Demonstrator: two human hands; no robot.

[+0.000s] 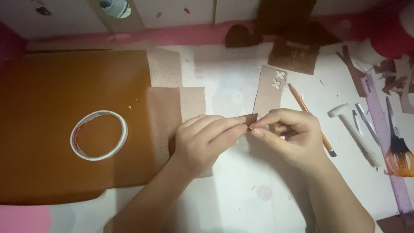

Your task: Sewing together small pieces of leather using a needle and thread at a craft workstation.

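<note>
Here, L hand, R hand, pinching brown scrap

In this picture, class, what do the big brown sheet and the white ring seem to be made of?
The brown sheet looks like matte leather or faux leather: smooth, limp, even tan. The white ring looks like a thin roll of double-sided tape: a pale band around an open centre.

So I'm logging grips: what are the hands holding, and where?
Both hands, left hand and right hand, pinch a small brown piece by its lower edge, between fingertips.
</note>
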